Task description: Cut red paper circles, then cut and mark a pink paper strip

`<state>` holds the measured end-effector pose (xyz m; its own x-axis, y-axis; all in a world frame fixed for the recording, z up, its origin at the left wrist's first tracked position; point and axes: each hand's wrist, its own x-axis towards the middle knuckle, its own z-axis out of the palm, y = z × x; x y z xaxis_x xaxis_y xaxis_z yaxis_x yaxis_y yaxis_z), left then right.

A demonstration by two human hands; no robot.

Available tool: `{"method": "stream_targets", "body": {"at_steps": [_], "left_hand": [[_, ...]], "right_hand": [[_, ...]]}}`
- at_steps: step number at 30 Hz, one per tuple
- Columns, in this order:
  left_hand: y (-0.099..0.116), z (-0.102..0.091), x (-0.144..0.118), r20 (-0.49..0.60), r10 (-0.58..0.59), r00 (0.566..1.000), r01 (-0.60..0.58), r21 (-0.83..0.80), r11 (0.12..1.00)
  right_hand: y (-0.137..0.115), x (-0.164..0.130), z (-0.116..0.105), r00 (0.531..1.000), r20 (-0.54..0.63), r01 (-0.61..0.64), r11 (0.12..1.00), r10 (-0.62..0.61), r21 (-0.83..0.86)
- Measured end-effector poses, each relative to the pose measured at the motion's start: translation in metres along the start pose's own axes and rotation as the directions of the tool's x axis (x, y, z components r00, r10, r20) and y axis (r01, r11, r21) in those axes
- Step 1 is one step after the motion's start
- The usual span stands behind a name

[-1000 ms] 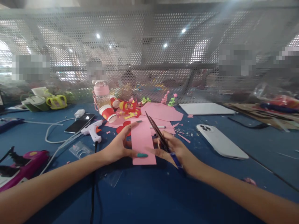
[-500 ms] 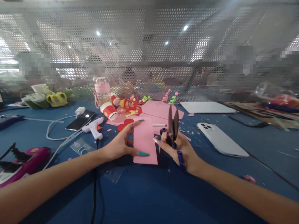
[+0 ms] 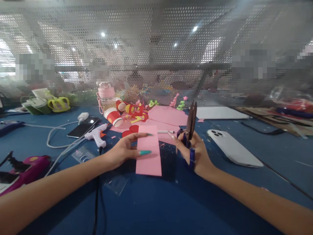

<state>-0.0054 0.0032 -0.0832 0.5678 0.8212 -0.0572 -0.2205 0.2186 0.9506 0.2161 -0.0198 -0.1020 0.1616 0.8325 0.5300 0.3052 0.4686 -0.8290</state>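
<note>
A craft workspace fills my remote view: scissors (image 3: 191, 123), pink paper (image 3: 148, 163), a scrap (image 3: 201, 120), a glue gun (image 3: 97, 136) and a magenta power strip (image 3: 30, 169) share a blue tabletop (image 3: 151, 209) backed by a grey perforated partition (image 3: 146, 55).

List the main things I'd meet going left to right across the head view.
Magenta-and-white plastic power strip, white plastic glue gun, left hand, pink rectangular sheet, blue-handled dark-bladed scissors, white rectangular smartphone.

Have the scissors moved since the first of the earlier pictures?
Yes: the scissors have moved rightward, nearer to the white phone, in the right hand.
</note>
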Motion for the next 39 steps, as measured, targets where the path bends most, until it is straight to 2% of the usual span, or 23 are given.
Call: {"method": "stream_targets", "body": {"at_steps": [3, 6, 9, 11, 13, 18, 22, 24, 27, 30, 32, 35, 37, 39], "left_hand": [[0.003, -0.007, 0.003, -0.09, -0.061, 0.994, 0.041, -0.21, 0.977], [0.012, -0.012, 0.004, -0.147, -0.143, 0.979, 0.068, -0.426, 0.902], [0.019, -0.016, 0.003, -0.075, -0.227, 0.971, 0.133, -0.619, 0.774], [0.021, -0.016, 0.001, -0.012, -0.236, 0.972, 0.167, -0.671, 0.722], [0.021, -0.016, 0.001, -0.005, -0.244, 0.97, 0.18, -0.661, 0.728], [0.02, -0.013, 0.002, -0.065, -0.282, 0.957, 0.166, -0.675, 0.718], [0.022, -0.014, 0.003, -0.142, -0.318, 0.937, 0.164, -0.625, 0.763], [0.021, -0.015, 0.003, -0.102, -0.284, 0.953, 0.155, -0.641, 0.752], [0.017, -0.018, 0.004, 0.035, -0.184, 0.982, 0.164, -0.638, 0.752], [0.012, -0.02, 0.003, 0.19, -0.109, 0.976, 0.199, -0.555, 0.808], [0.01, -0.022, 0.002, 0.241, -0.092, 0.966, 0.202, -0.485, 0.851], [0.009, -0.022, 0.001, 0.278, -0.081, 0.957, 0.194, -0.411, 0.891], [0.007, -0.021, 0.001, 0.276, -0.089, 0.957, 0.188, -0.356, 0.915], [0.003, -0.02, 0.001, 0.176, -0.086, 0.981, 0.128, -0.247, 0.96]], "right_hand": [[-0.002, -0.001, 0.001, 0.999, -0.039, -0.032, 0.999, 0.032, 0.003], [-0.001, -0.003, 0.001, 0.998, -0.036, -0.049, 0.999, 0.049, 0.005], [0.002, -0.005, 0.001, 0.999, 0.008, -0.038, 0.999, 0.038, -0.026], [0.003, -0.007, 0.001, 0.999, 0.036, 0.001, 0.998, 0.001, -0.059], [0.002, -0.008, 0.0, 0.997, 0.066, 0.042, 0.996, -0.036, -0.08], [-0.002, -0.01, 0.0, 0.991, 0.097, 0.107, 0.981, -0.093, -0.159], [-0.002, -0.012, -0.001, 0.984, 0.115, 0.163, 0.956, -0.139, -0.245], [-0.001, -0.014, -0.001, 0.981, 0.122, 0.176, 0.953, -0.15, -0.247], [0.0, -0.016, 0.0, 0.986, 0.077, 0.166, 0.955, -0.151, -0.247], [0.001, -0.015, -0.002, 0.993, -0.018, 0.109, 0.953, -0.119, -0.282], [0.003, -0.012, -0.003, 0.994, -0.026, 0.091, 0.957, -0.102, -0.277], [0.007, -0.007, -0.004, 0.993, 0.049, 0.118, 0.981, -0.111, -0.155], [0.009, -0.005, -0.004, 0.993, 0.093, 0.078, 0.996, -0.073, -0.049], [0.009, -0.003, -0.003, 0.993, 0.118, -0.004, 0.999, 0.0, 0.038]]}}
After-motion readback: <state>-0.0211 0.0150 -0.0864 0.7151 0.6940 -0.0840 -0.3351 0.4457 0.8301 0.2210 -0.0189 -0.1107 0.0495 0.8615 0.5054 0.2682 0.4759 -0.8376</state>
